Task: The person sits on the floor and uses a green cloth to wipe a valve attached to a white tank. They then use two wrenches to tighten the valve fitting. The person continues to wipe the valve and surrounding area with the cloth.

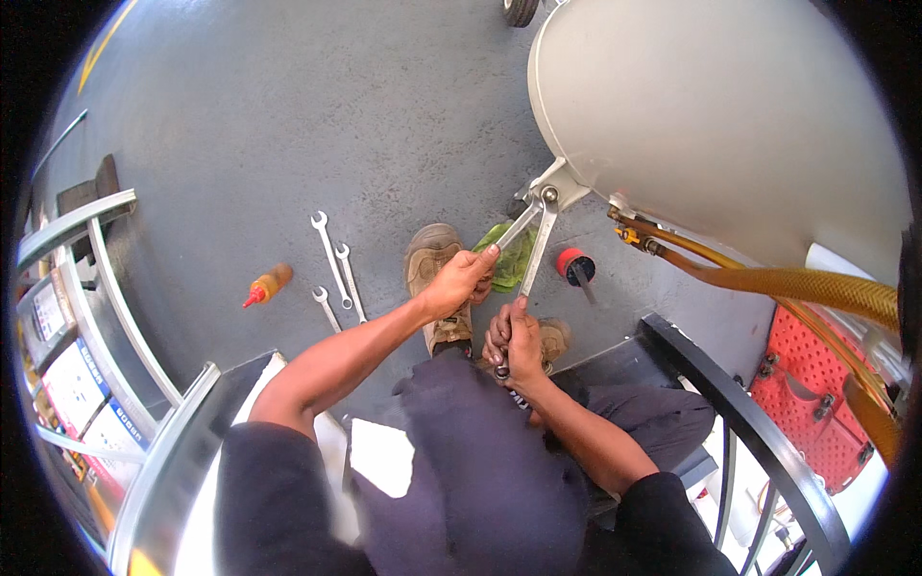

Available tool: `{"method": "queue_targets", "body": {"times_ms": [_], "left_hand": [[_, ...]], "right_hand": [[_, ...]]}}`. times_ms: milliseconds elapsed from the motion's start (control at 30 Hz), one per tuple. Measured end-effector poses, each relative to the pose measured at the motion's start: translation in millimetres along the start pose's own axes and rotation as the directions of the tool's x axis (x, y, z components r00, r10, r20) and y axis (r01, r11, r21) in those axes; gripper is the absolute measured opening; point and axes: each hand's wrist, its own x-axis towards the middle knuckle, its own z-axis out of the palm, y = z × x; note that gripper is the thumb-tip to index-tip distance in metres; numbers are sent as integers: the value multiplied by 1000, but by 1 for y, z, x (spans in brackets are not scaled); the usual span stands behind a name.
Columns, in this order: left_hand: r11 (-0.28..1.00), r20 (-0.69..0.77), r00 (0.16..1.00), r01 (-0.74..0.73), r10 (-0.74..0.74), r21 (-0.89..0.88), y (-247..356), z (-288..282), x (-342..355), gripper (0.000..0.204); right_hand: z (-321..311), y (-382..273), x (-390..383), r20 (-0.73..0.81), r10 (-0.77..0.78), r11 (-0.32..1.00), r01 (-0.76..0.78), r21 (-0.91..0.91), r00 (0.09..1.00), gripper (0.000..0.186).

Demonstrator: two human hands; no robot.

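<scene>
Each of my hands is closed around a combination wrench, and both tools reach up to the bolt (549, 194) on a light metal bracket (570, 182) under a large pale tank. My left hand (463, 282) grips the left wrench (517, 228), which slants up to the right. In my right hand (513, 338) is the right wrench (540, 252), standing steeper, its lower end showing below my fist. The two wrench heads meet close together at the bolt; how each one seats on it is too small to tell. A green cloth (507, 257) lies on the floor behind the wrenches.
The pale tank (711, 86) fills the upper right, with yellow-brown hoses (788, 288) below. Several loose wrenches (331, 254) and an orange squeeze bottle (267, 285) lie on the grey floor at left. A red-and-black round item (574, 264) stands near my right shoe. A black metal rail (749, 422) curves at right.
</scene>
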Motion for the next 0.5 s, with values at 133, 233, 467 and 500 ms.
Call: {"method": "queue_targets", "body": {"times_ms": [133,233,467,500], "left_hand": [[998,33,998,61,-61,17,0,3,0,50],[997,66,995,80,-81,21,0,6,8,50],[993,90,989,118,-117,-8,-7,-1,14,51],[993,105,988,117,-115,-10,-6,-2,14,51]], "right_hand": [[-8,-8,-8,-128,-73,989,55,-136,989,54],[-28,-15,-10,-79,-29,989,18,-144,996,56],[-69,-50,-13,9,-37,916,38,-400,999,63],[-72,-53,-14,15,-41,919,44,-391,999,62]]}}
